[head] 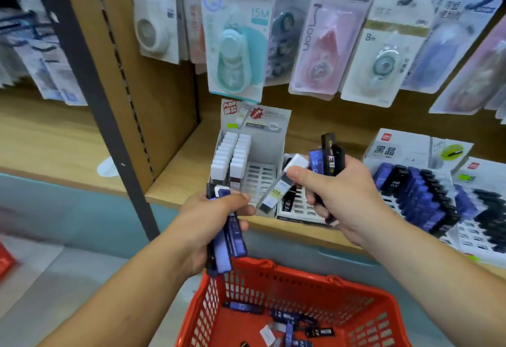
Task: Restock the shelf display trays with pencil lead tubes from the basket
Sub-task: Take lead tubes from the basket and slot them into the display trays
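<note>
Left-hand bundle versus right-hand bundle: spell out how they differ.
Colour: the left-hand bundle looks mostly blue; the right-hand bundle mixes blue and black tubes.
Pose: the left-hand bundle hangs below the left hand over the basket; the right-hand bundle sticks up from the right hand.
Spread: the left-hand bundle is packed parallel; beside the right-hand bundle a white-capped tube slants out separately.
Both are gripped, one per hand.

head cam — looks forward-down | close over hands (339, 196) | faces shelf (175, 182)
</note>
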